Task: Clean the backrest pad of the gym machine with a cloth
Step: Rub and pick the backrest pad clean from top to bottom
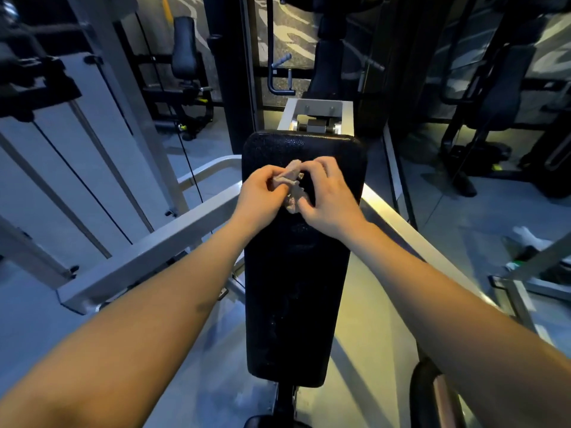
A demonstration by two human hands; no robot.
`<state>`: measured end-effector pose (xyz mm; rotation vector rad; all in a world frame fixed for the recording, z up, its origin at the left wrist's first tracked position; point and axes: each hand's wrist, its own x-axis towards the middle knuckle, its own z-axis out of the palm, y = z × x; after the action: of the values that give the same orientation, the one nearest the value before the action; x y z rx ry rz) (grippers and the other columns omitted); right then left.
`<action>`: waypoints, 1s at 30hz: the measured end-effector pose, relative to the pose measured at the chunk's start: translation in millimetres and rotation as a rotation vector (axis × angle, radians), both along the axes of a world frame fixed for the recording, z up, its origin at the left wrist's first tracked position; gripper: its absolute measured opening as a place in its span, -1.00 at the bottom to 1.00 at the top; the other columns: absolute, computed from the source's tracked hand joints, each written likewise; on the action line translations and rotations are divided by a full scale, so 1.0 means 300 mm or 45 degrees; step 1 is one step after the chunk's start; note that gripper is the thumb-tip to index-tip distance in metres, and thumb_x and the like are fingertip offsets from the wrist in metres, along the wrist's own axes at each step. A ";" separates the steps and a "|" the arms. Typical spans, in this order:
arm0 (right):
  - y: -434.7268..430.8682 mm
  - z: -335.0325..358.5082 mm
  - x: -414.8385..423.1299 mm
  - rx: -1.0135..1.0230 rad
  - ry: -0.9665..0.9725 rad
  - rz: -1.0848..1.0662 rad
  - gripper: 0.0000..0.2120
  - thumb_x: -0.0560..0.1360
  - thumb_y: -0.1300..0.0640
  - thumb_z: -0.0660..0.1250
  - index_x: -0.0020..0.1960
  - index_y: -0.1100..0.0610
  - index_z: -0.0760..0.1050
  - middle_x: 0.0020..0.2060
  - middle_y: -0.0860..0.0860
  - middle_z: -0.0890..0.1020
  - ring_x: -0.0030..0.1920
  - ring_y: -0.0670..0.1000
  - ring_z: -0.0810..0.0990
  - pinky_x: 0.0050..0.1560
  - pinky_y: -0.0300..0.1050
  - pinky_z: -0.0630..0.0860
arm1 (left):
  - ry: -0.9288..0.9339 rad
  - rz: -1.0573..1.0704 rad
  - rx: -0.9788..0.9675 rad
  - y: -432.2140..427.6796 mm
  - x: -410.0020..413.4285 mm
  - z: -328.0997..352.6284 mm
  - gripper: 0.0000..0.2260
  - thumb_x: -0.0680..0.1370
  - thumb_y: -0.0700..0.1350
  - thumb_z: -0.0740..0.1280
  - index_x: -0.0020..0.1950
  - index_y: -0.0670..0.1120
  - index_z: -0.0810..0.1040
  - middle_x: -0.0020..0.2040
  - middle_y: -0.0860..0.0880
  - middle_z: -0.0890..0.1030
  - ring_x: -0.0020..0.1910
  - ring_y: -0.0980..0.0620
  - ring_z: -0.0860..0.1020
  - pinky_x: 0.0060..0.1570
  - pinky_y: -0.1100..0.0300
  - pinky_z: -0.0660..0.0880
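Note:
The long black backrest pad runs down the middle of the head view, its surface dotted with pale specks. Above its upper part I hold a small crumpled grey-pink cloth between both hands. My left hand pinches the cloth's left side with curled fingers. My right hand grips its right and lower part, fingers curled over it. Most of the cloth is hidden between my fingers.
Grey metal frame bars slope away on both sides of the pad. A white weight-stack guard with cables stands at the left. Other dark gym machines fill the back and right. A round dark pad sits at lower right.

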<state>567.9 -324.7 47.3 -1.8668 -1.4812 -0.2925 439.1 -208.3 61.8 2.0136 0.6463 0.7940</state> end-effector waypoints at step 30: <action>0.109 0.083 0.096 0.229 -0.374 -0.291 -0.79 0.58 0.21 0.30 0.20 0.15 0.58 0.13 0.14 0.55 0.14 0.21 0.50 0.05 0.06 0.56 | 0.561 0.011 0.599 0.183 -0.002 -0.033 -0.13 0.56 -0.02 0.44 0.63 0.22 -0.11 0.62 0.16 -0.26 0.60 0.01 -0.27 0.49 -0.32 0.13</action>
<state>596.7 -292.1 72.1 -1.9052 -1.3740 -0.8120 438.5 -153.3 52.0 2.6576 0.7649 0.5384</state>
